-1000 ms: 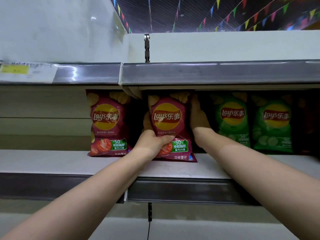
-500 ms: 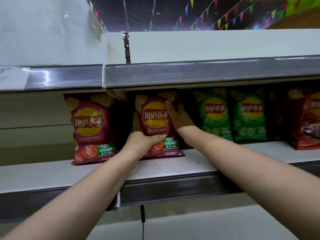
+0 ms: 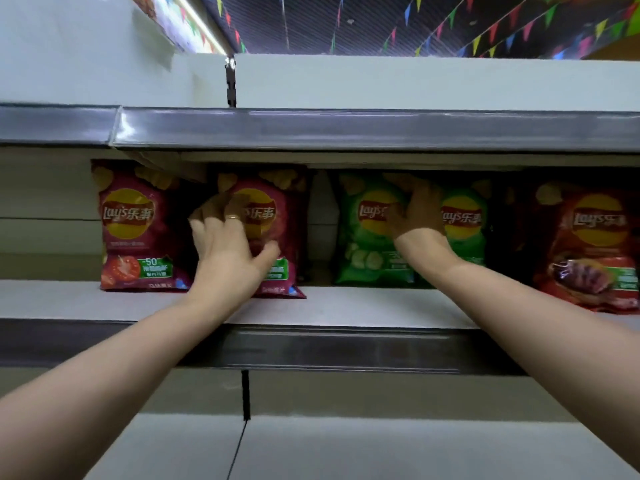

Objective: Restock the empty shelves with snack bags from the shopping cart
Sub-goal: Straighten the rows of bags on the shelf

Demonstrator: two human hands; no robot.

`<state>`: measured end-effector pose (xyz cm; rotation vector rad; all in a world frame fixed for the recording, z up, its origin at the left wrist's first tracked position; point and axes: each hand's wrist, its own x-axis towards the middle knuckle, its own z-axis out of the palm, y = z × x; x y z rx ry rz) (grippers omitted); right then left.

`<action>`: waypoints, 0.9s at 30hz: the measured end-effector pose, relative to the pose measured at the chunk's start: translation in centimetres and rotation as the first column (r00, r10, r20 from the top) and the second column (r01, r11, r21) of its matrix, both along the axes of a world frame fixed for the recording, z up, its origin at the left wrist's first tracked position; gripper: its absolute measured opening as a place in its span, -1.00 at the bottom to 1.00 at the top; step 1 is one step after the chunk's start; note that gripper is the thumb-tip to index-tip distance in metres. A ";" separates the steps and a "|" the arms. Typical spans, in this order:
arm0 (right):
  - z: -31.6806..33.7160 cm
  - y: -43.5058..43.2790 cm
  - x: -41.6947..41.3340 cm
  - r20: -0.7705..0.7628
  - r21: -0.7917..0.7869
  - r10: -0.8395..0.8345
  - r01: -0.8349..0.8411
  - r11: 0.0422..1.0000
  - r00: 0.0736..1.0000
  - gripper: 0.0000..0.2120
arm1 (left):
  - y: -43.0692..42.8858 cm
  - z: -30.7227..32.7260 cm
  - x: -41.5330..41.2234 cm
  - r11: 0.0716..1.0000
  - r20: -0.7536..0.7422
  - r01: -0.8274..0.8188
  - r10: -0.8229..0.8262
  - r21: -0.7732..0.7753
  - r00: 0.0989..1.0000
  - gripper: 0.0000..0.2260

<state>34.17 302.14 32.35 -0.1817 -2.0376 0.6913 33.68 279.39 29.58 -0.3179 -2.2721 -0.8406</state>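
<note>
I see both bare forearms reaching up over the pale grey metal shelf (image 3: 346,306). The left hand (image 3: 225,244) lies spread, fingers straight and thumb out, against the front of the upright red foil tomato crisp bag (image 3: 277,209) standing on that shelf. The right hand (image 3: 419,220) stretches up across the near green foil cucumber crisp bag (image 3: 363,244) and its green twin bag (image 3: 465,220). Blur hides whether it grips either.

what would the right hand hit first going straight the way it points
Likely the left green bag or the right green bag beside it; the right hand may touch them; depth unclear.
</note>
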 end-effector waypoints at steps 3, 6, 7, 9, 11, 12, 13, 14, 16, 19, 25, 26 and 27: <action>0.2 1.5 -0.4 0.169 -0.162 0.102 -0.074 0.984 0.980 -0.46 | 3.2 -0.2 1.4 0.998 0.002 -0.014 0.014 -0.063 1.000 -0.53; 0.3 1.7 -1.0 0.259 -0.364 0.287 -0.182 0.913 0.922 -0.37 | 6.6 0.1 2.3 0.987 0.084 0.015 -0.002 -0.157 0.996 -0.49; 0.2 1.8 -1.3 0.258 -0.425 0.354 -0.224 0.877 0.899 -0.38 | 7.7 0.2 2.3 0.984 0.122 0.035 -0.014 -0.174 0.992 -0.49; 0.1 2.1 -1.8 0.199 -0.593 0.527 -0.327 0.736 0.826 -0.48 | 9.4 0.4 1.8 0.981 0.173 0.082 -0.051 -0.177 0.984 -0.48; 0.3 2.3 -1.9 0.136 -0.717 0.659 -0.385 0.580 0.740 -0.56 | 10.6 0.3 0.7 0.976 0.226 0.172 -0.139 -0.131 0.964 -0.37; 0.3 2.4 -2.0 0.119 -0.745 0.693 -0.398 0.536 0.712 -0.56 | 11.0 0.3 0.2 0.970 0.264 0.223 -0.193 -0.091 0.945 -0.32; 0.2 2.4 -2.2 0.100 -0.759 0.709 -0.406 0.508 0.698 -0.55 | 11.3 0.4 -0.3 0.962 0.300 0.269 -0.244 -0.044 0.922 -0.26; 0.2 2.4 -2.4 0.084 -0.764 0.715 -0.416 0.493 0.694 -0.54 | 11.6 0.6 -0.8 0.953 0.328 0.304 -0.288 0.005 0.899 -0.22; 0.3 2.3 -2.9 0.070 -0.762 0.719 -0.429 0.486 0.691 -0.52 | 12.2 1.1 -1.6 0.939 0.350 0.335 -0.342 0.084 0.872 -0.22; 0.7 2.4 -3.7 0.115 -0.743 0.703 -0.409 0.530 0.702 -0.51 | 13.0 1.2 -2.8 0.929 0.364 0.343 -0.371 0.140 0.854 -0.28; 0.2 1.9 -4.7 0.006 -0.808 0.790 -0.463 0.365 0.613 -0.57 | 13.4 0.1 -4.4 0.976 0.360 0.209 -0.219 0.067 0.907 -0.16; 0.1 1.8 -4.9 0.018 -0.809 0.794 -0.457 0.369 0.608 -0.56 | 13.2 0.0 -4.7 0.980 0.358 0.188 -0.200 0.069 0.912 -0.16; 0.0 1.6 -5.1 0.028 -0.809 0.793 -0.452 0.375 0.608 -0.54 | 13.1 -0.1 -5.0 0.981 0.358 0.180 -0.195 0.075 0.913 -0.17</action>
